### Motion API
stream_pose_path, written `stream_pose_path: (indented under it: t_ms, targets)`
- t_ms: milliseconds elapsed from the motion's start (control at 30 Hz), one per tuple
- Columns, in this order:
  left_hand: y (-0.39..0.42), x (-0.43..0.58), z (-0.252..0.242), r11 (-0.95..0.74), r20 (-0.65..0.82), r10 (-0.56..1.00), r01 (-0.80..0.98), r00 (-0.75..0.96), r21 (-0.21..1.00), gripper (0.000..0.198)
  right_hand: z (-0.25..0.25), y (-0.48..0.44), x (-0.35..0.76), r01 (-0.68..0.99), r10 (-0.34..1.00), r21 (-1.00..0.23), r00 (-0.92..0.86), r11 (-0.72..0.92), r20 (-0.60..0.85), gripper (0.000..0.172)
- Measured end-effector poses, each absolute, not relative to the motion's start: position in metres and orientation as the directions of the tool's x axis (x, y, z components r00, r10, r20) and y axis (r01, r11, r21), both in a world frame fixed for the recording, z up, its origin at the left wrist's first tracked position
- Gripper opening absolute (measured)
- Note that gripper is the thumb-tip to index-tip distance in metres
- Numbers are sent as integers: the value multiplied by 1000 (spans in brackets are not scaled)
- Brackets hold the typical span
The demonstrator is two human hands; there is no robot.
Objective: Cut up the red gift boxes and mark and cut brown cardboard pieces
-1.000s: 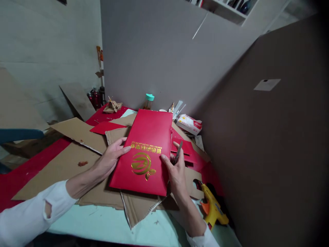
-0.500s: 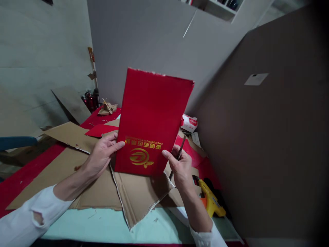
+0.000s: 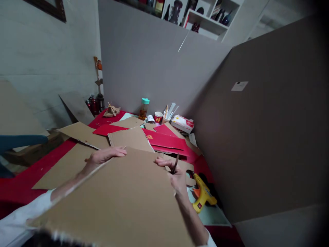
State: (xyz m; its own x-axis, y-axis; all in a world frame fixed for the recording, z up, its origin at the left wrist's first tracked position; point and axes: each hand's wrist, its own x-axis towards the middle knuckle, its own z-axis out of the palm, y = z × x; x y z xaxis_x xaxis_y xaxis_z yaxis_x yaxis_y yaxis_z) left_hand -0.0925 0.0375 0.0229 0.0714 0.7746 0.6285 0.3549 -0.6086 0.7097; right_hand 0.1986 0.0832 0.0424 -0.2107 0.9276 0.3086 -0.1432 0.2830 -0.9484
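Observation:
A large cardboard sheet, brown side up, is tipped toward me and covers the lower middle of the view. My left hand grips its far left edge, fingers over the top. My right hand holds its far right edge and also keeps a thin dark tool between the fingers. The sheet hides my left forearm in part.
More brown cardboard pieces and red sheets lie beyond the hands. A yellow glue gun lies at the right. A bottle, cups and a tissue pack stand at the back. Tall grey and brown boards wall the table.
The sheet stood upright with its red, gold-printed face toward me. Both hands have tipped it over toward me, so its brown back now shows. The camera has tilted up.

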Motion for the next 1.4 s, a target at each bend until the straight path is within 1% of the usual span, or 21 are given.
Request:
stream_pose_path:
  t_ms: [100,167,300,367,433,467,533,567,633,700,733,800,867,900,933,1033,1133,1200,1267,1333,1400]
  targets:
    - [15,-85,6,-637,651,750,395,117,662,28,30,72,204,-112,928,-962,-255,249,270,7]
    - [2,-75,1,-687,678,707,430,204,587,31,27,71,206,-92,926,-970,-287,226,243,8]
    - [-17,-57,3,-797,691,579,480,433,367,44,30,73,206,-68,926,-978,-314,196,208,12]
    - [-21,-54,7,-794,673,582,498,457,349,44,34,74,207,-65,928,-978,-307,198,209,15]
    - [-22,-52,14,-778,678,604,493,419,389,43,38,75,210,-61,926,-975,-305,211,220,16]
    - [-21,-51,18,-768,684,621,471,382,434,41,40,75,211,-59,924,-973,-306,222,229,15]
    - [-18,-50,30,-723,676,683,387,276,572,38,45,78,215,-57,918,-967,-306,247,252,14]
    - [-16,-49,38,-670,645,738,330,199,664,38,49,81,217,-57,914,-964,-307,259,264,14]
    - [-11,-49,56,-515,526,850,218,12,829,38,58,85,218,-49,909,-959,-308,278,280,16]
    - [-6,-48,78,-395,413,899,137,-144,909,32,72,87,217,-33,909,-956,-300,293,289,16]
    - [-3,-48,89,-354,362,914,77,-185,932,28,79,86,216,-27,911,-955,-295,294,289,16]
    - [5,-48,107,-291,270,947,-109,-177,950,28,93,84,212,-26,916,-961,-296,276,271,17]
    - [15,-48,114,-195,166,979,-332,-114,923,33,101,83,207,-33,923,-973,-312,227,226,23]
    - [22,-49,114,-160,136,987,-402,-88,902,35,102,85,204,-34,932,-979,-302,199,200,26]
    - [29,-51,110,-148,125,989,-431,-80,890,37,101,88,200,-36,944,-984,-279,174,178,29]
    - [49,-58,92,-165,138,986,-421,-94,892,38,95,104,187,-66,967,-990,-213,126,138,34]
    - [61,-66,84,-239,206,970,-370,-128,898,34,95,120,176,-92,957,-983,-231,156,174,36]
    - [64,-72,89,-325,290,944,-314,-155,892,28,100,126,174,-73,942,-969,-230,234,245,33]
    - [62,-77,98,-410,384,911,-241,-150,880,24,106,130,176,-19,925,-942,-186,335,333,27]
    - [59,-84,103,-470,459,883,-172,-101,866,25,105,132,182,13,893,-904,-160,428,421,24]
    - [55,-91,97,-541,541,841,-62,-6,839,29,94,131,189,-6,861,-878,-193,478,470,23]
